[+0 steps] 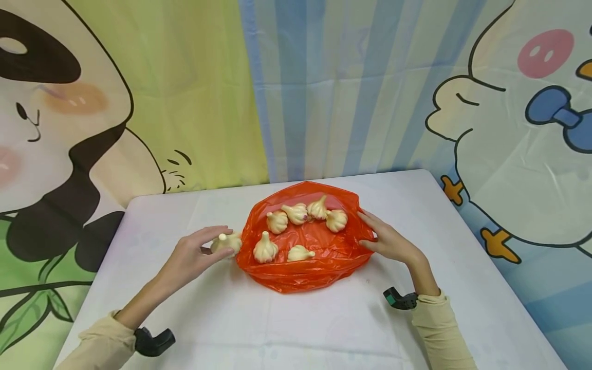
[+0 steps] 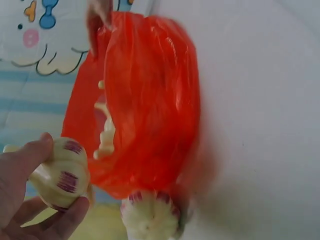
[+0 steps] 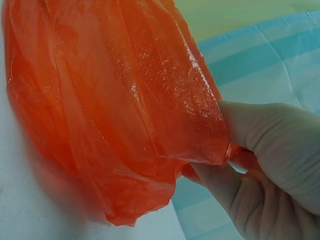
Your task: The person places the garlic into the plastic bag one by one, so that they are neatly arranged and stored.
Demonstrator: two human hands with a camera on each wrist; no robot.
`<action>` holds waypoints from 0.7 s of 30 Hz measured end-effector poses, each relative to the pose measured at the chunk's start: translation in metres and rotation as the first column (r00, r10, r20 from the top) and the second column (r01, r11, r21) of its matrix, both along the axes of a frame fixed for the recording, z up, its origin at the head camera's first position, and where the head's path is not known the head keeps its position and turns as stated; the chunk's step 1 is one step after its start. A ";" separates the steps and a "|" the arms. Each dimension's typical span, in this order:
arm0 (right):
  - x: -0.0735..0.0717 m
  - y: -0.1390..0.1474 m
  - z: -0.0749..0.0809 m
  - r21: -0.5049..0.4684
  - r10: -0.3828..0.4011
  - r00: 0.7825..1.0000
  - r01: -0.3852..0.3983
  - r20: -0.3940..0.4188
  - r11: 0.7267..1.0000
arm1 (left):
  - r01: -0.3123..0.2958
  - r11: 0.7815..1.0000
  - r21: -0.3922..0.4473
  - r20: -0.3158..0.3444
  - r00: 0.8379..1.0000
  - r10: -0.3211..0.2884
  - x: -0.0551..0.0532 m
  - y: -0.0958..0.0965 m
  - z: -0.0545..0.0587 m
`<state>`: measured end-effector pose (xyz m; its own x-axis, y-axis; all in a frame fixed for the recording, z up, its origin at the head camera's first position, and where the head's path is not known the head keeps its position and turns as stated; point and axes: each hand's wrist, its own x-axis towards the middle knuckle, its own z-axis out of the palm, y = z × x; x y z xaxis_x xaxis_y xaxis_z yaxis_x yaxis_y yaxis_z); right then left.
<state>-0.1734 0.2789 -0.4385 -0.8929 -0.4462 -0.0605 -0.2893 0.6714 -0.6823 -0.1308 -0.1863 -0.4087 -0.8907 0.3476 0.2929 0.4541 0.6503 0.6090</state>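
A red plastic bag lies with its mouth spread wide, several garlic bulbs inside it. My left hand grips a garlic bulb between thumb and fingers, just left of the bag's rim. In the left wrist view a second garlic bulb sits against the outside of the bag; from the head view it is mostly hidden behind the held one. At the right side, my right hand pinches the bag's edge between thumb and fingers, as the right wrist view shows closely.
The bag rests on a white-covered table. Behind it hangs a curtain printed with cartoon animals. A dark wrist device is strapped on each arm.
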 end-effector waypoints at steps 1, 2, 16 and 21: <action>0.000 0.000 0.000 0.000 0.003 1.000 -0.003 -0.001 1.000 | 0.025 1.000 0.005 0.015 1.000 -0.025 -0.002 0.005 0.001; 0.000 0.000 0.000 0.000 0.006 1.000 -0.006 -0.003 1.000 | 0.049 0.999 0.008 0.026 0.998 -0.049 -0.003 0.010 0.002; 0.001 -0.001 0.001 -0.010 0.009 1.000 -0.009 -0.007 1.000 | 0.286 0.954 -0.094 0.018 0.958 -0.286 -0.027 0.082 0.011; 0.001 -0.001 0.002 0.001 0.011 1.000 -0.011 -0.012 1.000 | 0.350 0.932 -0.090 0.054 0.937 -0.347 -0.036 0.107 0.005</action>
